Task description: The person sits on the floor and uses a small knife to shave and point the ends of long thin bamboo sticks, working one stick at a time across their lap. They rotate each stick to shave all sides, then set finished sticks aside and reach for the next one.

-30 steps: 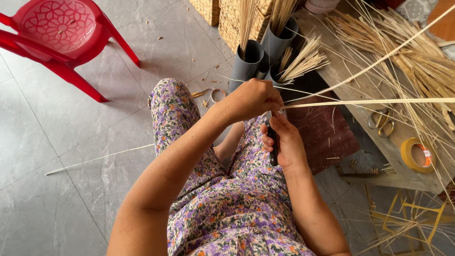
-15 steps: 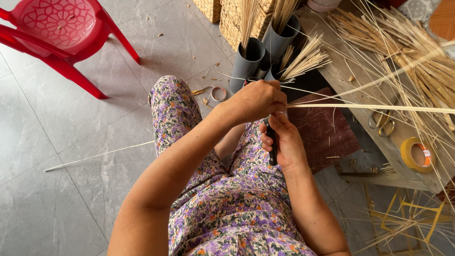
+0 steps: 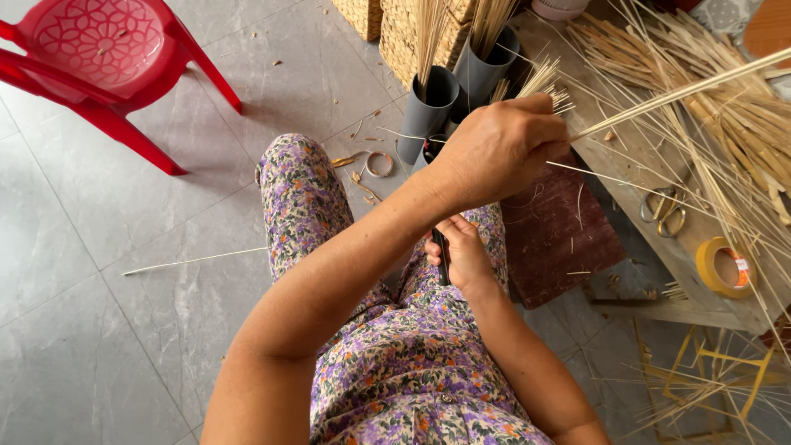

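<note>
The left hand [image 3: 503, 148] was closed around 1 long bamboo strip [image 3: 684, 89], lifted just above the grey tubes [image 3: 449, 95]. Below it, the right hand [image 3: 461, 255] gripped a dark knife handle [image 3: 442, 257] near the lap, beside the reddish board [image 3: 560, 235].

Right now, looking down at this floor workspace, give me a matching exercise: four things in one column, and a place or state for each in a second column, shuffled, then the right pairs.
Things:
1. red plastic chair
2. roll of tape
3. grey tubes
4. long bamboo strip

Places or states:
A. standing upright with thin sticks in them
B. pinched in the left hand, slanting up to the right
C. on the tiled floor, upper left
D. lying flat on the low wooden board, far right

Pairs: 1-C, 2-D, 3-A, 4-B
</note>
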`<act>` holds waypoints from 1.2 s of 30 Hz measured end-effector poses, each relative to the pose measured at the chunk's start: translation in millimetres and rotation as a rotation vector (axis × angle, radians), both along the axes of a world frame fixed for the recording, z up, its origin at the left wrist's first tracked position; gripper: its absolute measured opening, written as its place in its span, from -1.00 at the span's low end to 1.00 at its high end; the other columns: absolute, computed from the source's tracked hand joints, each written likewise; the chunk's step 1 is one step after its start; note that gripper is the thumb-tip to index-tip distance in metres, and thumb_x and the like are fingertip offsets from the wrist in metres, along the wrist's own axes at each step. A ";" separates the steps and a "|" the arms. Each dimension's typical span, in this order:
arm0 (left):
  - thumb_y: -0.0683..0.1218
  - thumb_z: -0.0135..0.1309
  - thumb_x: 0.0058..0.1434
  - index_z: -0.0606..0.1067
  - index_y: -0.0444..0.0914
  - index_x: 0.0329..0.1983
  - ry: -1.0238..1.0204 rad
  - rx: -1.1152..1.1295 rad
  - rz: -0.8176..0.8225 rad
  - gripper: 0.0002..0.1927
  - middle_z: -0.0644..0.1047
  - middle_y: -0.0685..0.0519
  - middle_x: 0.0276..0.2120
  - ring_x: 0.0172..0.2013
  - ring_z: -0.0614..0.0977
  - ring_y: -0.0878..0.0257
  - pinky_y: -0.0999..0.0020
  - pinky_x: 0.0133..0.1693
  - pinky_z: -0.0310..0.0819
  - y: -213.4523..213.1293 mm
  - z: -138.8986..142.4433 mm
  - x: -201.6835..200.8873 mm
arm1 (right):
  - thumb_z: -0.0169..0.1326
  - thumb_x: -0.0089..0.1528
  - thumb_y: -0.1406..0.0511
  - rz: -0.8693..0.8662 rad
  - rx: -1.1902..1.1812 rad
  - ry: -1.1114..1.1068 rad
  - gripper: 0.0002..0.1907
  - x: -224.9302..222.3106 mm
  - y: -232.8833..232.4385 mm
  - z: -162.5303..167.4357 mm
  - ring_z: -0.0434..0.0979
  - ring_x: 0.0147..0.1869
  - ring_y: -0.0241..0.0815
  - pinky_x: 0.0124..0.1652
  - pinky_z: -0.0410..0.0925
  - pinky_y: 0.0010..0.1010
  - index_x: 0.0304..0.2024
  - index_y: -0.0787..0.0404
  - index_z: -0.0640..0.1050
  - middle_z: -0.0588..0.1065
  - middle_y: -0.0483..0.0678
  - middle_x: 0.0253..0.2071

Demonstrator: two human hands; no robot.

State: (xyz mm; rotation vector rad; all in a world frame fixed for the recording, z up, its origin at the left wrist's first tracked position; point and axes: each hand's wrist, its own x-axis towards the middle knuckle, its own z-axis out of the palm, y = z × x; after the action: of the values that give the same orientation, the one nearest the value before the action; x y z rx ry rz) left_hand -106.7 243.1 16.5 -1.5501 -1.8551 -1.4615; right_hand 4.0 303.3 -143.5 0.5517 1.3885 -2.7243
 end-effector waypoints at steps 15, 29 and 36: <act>-0.03 0.24 0.19 0.62 -0.19 -0.03 -0.165 -0.428 -0.136 -0.70 0.54 -0.06 -0.30 -0.29 0.64 0.04 0.16 -0.22 0.54 -54.1 -52.4 -34.7 | 0.11 0.36 0.24 -0.087 0.074 0.011 -0.76 6.3 27.5 59.5 0.33 -0.53 -0.32 -0.57 0.19 -0.51 0.01 0.21 0.48 0.50 -0.02 -0.37; -0.10 0.08 0.39 0.58 -0.33 -0.17 -0.816 -0.052 -0.183 -0.81 0.65 0.08 -0.35 -0.33 0.69 0.35 0.41 -0.25 0.64 -49.7 -81.3 -25.9 | -0.01 0.43 0.25 -0.102 0.090 0.180 -0.57 15.4 27.1 89.4 0.32 -0.50 -0.36 -0.52 0.21 -0.54 0.33 0.25 0.43 0.48 -0.05 -0.35; -0.08 0.05 0.45 0.59 -0.31 -0.13 -1.164 0.204 -0.174 -0.80 0.64 0.06 -0.32 -0.29 0.67 0.35 0.45 -0.28 0.58 -53.1 -123.9 -6.9 | 0.00 0.42 0.25 -0.157 0.106 0.219 -0.58 26.9 21.8 101.4 0.33 -0.50 -0.36 -0.50 0.23 -0.56 0.31 0.24 0.46 0.47 -0.05 -0.37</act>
State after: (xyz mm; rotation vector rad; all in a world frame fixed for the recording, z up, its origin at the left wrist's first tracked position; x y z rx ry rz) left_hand -113.6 189.9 -107.4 -0.7542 -1.9363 -2.9079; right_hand 30.9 325.1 -42.0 0.3924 1.6111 -2.9238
